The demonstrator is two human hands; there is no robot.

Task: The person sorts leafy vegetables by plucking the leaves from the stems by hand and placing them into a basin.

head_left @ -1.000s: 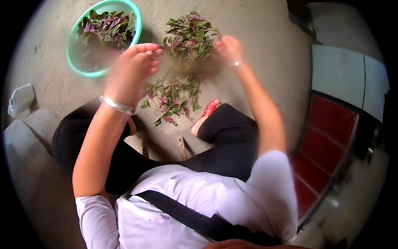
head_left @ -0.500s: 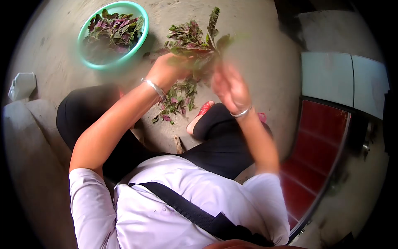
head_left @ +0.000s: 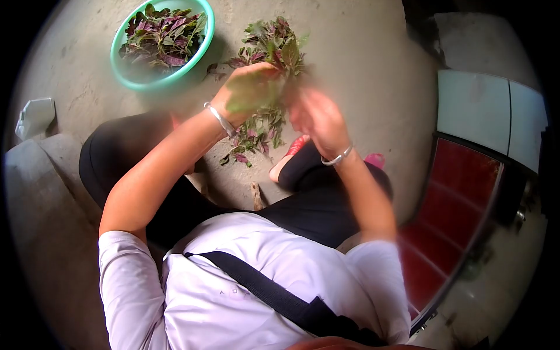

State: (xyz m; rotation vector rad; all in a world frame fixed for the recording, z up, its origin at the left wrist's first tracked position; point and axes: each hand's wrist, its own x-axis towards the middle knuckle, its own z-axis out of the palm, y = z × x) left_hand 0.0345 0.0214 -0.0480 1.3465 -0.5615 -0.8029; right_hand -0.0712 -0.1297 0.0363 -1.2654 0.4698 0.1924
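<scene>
Leafy sprigs of green and purple amaranth (head_left: 290,55) rise from my left hand (head_left: 248,87), whose fingers are wrapped round them; a blurred green leaf covers part of that hand. Close by on the right, my right hand (head_left: 321,119) has its fingers bent and drawn together beside the stems. Motion blur hides what lies between its fingertips. Below the hands, loose amaranth leaves (head_left: 256,137) lie on the floor. More leaves lie behind the held sprigs.
A green plastic basin (head_left: 210,29) holding picked leaves (head_left: 163,38) stands on the concrete floor (head_left: 361,52) at upper left. A pale plastic container (head_left: 36,118) is at far left. Red-tiled and pale panels (head_left: 461,186) run along the right. My foot in a red sandal (head_left: 296,146) is below the hands.
My right hand has turned and its fingers have drawn in from a flatter, spread pose. The held sprigs have dropped lower and swung toward the left hand. The view has shifted slightly.
</scene>
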